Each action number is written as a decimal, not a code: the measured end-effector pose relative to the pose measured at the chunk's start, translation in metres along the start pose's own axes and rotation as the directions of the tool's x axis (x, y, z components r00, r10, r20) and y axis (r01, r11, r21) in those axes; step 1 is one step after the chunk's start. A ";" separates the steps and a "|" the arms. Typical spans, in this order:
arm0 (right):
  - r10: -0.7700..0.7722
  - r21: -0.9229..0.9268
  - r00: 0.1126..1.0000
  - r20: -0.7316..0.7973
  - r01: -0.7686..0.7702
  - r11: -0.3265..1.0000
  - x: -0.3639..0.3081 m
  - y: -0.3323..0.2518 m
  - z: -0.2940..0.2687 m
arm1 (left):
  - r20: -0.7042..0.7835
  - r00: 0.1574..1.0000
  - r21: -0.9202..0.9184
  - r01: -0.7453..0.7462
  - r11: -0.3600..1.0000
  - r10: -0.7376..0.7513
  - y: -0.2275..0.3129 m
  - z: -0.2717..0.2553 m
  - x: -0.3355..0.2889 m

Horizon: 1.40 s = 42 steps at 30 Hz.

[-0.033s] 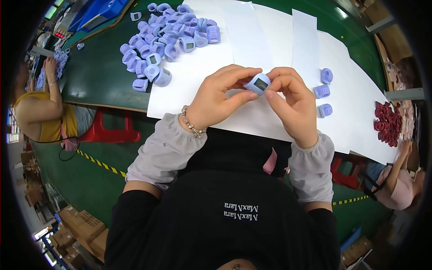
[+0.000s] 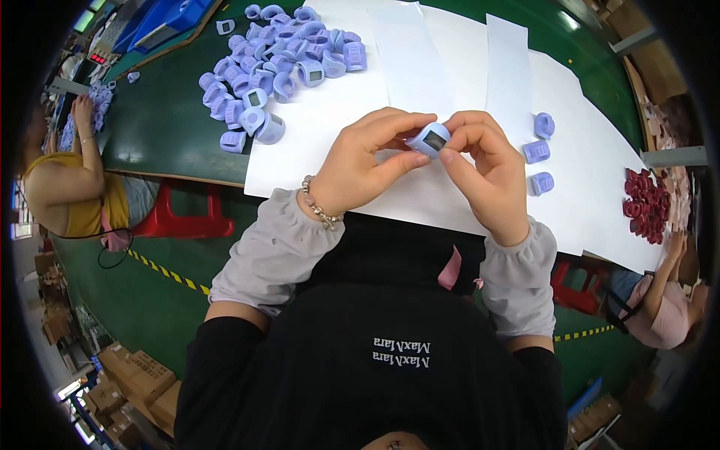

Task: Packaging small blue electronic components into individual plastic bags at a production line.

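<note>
Between my hands, above the white sheet, is a pale blue watch-like device with a small dark rectangular screen turned up. My left hand pinches its left side between thumb and fingers. The fingertips of my right hand close on its right edge. A heap of similar blue-lilac watch-like devices lies to the far left, some showing screens and others ribbed bands. Just right of my right hand, three more lilac devices stand in a column on the sheet.
White paper sheets cover much of the green table. Dark red pieces are piled at the right, beside pale pink ones. Blue trays stand at the back left. One co-worker sits at left, another at right.
</note>
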State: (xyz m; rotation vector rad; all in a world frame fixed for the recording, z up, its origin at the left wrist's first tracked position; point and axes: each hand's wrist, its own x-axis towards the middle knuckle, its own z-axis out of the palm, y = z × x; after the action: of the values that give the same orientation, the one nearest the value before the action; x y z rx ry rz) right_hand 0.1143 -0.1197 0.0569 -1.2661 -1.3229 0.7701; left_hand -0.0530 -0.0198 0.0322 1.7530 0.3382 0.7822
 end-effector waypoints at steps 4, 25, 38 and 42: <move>0.005 -0.020 1.000 -0.012 -0.005 1.000 0.001 0.003 0.000 | 0.002 1.000 0.063 -0.015 0.998 0.015 0.000 0.001 0.000; 0.001 -0.006 1.000 -0.026 -0.001 1.000 0.005 0.004 0.002 | -0.030 0.999 0.093 -0.040 0.995 0.043 0.001 0.002 0.000; 0.192 0.054 0.978 -0.082 -0.188 0.981 0.004 0.002 0.009 | 0.004 1.000 0.066 0.026 0.997 -0.026 0.004 0.001 0.000; 0.381 0.263 0.923 -0.049 -0.356 0.897 0.004 0.003 0.005 | 0.026 1.000 0.035 -0.018 0.999 0.017 -0.001 0.003 0.000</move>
State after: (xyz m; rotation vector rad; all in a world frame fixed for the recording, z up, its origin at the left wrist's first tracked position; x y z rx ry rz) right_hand 0.1114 -0.1143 0.0545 -1.3474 -0.8793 1.0884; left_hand -0.0508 -0.0216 0.0309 1.7994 0.3211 0.7696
